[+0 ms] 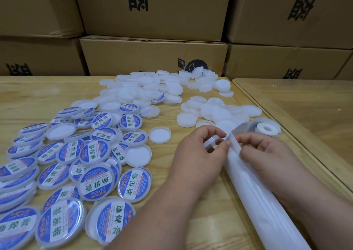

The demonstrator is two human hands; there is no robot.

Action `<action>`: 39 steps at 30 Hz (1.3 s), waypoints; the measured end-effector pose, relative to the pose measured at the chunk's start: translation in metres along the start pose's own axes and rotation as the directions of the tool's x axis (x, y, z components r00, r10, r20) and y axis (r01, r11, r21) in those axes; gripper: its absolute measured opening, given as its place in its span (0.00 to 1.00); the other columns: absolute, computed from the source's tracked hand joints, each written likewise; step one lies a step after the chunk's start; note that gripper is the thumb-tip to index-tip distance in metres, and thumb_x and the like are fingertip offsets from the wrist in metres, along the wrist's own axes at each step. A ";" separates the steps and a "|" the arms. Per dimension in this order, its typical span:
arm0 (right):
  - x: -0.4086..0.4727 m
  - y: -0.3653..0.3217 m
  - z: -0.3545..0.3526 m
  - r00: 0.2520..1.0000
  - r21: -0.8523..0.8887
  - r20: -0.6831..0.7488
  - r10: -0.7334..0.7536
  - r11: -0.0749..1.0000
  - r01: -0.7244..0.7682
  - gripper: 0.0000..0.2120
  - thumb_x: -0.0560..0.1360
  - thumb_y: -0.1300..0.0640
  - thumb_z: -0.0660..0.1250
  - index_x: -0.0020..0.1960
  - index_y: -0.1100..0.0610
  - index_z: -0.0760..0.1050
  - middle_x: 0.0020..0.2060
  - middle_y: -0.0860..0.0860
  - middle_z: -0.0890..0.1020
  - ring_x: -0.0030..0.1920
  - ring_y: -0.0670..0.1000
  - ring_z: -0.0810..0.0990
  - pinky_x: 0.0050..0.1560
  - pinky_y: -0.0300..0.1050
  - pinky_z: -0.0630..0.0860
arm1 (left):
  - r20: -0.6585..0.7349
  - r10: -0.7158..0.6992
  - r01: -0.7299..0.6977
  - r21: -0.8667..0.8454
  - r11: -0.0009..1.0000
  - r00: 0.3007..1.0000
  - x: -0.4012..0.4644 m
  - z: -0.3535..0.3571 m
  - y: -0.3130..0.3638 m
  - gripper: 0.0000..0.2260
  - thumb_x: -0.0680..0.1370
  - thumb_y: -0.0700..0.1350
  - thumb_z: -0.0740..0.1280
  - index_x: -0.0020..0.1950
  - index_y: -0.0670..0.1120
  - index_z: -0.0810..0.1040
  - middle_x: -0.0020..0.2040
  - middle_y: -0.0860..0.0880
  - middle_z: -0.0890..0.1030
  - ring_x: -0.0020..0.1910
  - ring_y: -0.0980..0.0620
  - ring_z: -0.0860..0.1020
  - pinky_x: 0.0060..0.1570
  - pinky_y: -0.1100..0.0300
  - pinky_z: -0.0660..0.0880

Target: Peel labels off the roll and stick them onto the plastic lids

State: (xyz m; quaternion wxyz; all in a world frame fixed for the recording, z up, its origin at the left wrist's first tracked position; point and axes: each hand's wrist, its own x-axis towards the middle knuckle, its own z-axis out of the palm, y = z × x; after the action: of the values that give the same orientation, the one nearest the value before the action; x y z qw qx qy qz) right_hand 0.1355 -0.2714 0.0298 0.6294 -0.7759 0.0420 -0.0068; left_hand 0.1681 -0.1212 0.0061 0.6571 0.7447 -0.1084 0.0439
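Observation:
A white backing strip runs from the label roll at the right toward me across the wooden table. My left hand grips a blank white lid while its fingertips touch the strip's fold. Beside it, my right hand pinches the strip at that fold. No printed label shows between my fingers. Labelled lids with blue and white stickers lie heaped at the left. Blank white lids are piled at the back, with more blank lids near the roll.
Stacked cardboard boxes form a wall behind the table. A second table with a glass top adjoins on the right. A single blank lid lies upside down between the piles.

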 end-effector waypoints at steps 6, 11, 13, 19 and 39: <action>0.003 0.002 -0.005 0.998 -0.019 -0.057 0.021 1.000 -0.022 0.19 0.63 0.55 0.62 0.50 0.47 0.83 0.37 0.57 0.79 0.37 0.55 0.73 0.41 0.50 0.68 | -0.119 -0.034 0.034 -0.002 0.999 0.992 0.003 -0.001 -0.001 0.06 0.76 0.47 0.71 0.45 0.60 0.80 0.42 0.65 0.82 0.36 0.61 0.78 0.30 0.72 0.71; 0.001 -0.004 -0.008 0.990 -0.045 -0.142 0.023 0.999 -0.030 0.16 0.62 0.56 0.62 0.46 0.48 0.82 0.34 0.57 0.73 0.35 0.55 0.69 0.37 0.48 0.65 | -0.171 -0.085 0.071 -0.086 0.994 0.982 0.004 -0.002 -0.002 0.08 0.74 0.45 0.70 0.43 0.60 0.82 0.29 0.59 0.78 0.23 0.59 0.67 0.23 0.67 0.65; 0.001 -0.005 -0.011 0.983 -0.105 -0.184 0.002 0.994 -0.022 0.14 0.64 0.55 0.63 0.46 0.48 0.82 0.33 0.54 0.73 0.32 0.51 0.68 0.33 0.45 0.64 | -0.194 -0.094 0.074 -0.108 0.991 0.976 0.004 -0.003 0.000 0.08 0.74 0.46 0.70 0.43 0.61 0.83 0.30 0.61 0.79 0.24 0.60 0.70 0.24 0.69 0.66; 0.007 0.006 -0.014 0.949 -0.160 -0.291 -0.124 0.984 0.080 0.13 0.75 0.65 0.64 0.50 0.48 0.79 0.28 0.46 0.72 0.24 0.44 0.67 0.24 0.34 0.66 | -0.225 -0.113 0.072 -0.183 0.980 0.968 0.002 -0.005 0.004 0.09 0.74 0.47 0.72 0.44 0.64 0.84 0.36 0.62 0.84 0.34 0.64 0.79 0.31 0.73 0.71; -0.003 0.000 -0.002 0.850 -0.234 -0.186 -0.492 0.863 0.448 0.13 0.72 0.65 0.74 0.47 0.47 0.81 0.42 0.44 0.83 0.34 0.54 0.76 0.34 0.39 0.74 | -0.031 0.016 -0.025 -0.292 0.956 0.999 -0.004 -0.007 0.007 0.07 0.77 0.51 0.69 0.48 0.49 0.85 0.38 0.49 0.86 0.33 0.55 0.81 0.36 0.64 0.78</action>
State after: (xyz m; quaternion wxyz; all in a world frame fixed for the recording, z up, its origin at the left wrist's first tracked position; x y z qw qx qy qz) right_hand 0.1326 -0.2734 0.0304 0.5252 -0.8098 -0.0740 -0.2507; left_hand 0.1635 -0.1150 0.0127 0.7609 0.6375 -0.1121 0.0446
